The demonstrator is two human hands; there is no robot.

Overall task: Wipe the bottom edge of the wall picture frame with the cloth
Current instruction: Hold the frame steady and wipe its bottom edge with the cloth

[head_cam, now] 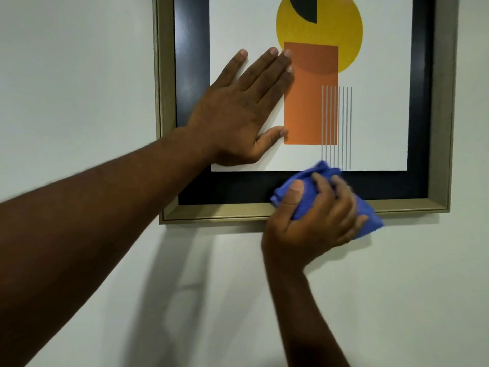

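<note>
A picture frame [219, 211] with a dull gold moulding and a black inner border hangs on a pale wall; its print shows a yellow circle and an orange rectangle. My left hand [238, 112] lies flat on the print, fingers spread, holding nothing. My right hand [312, 221] is closed around a bunched blue cloth [370, 221], pressing it against the frame's bottom edge a little right of the middle. The cloth covers part of the gold moulding and the black border there.
The pale wall [79, 75] surrounds the frame on the left and below. Shadows of my arms fall on the wall under the frame. The frame's top runs out of view.
</note>
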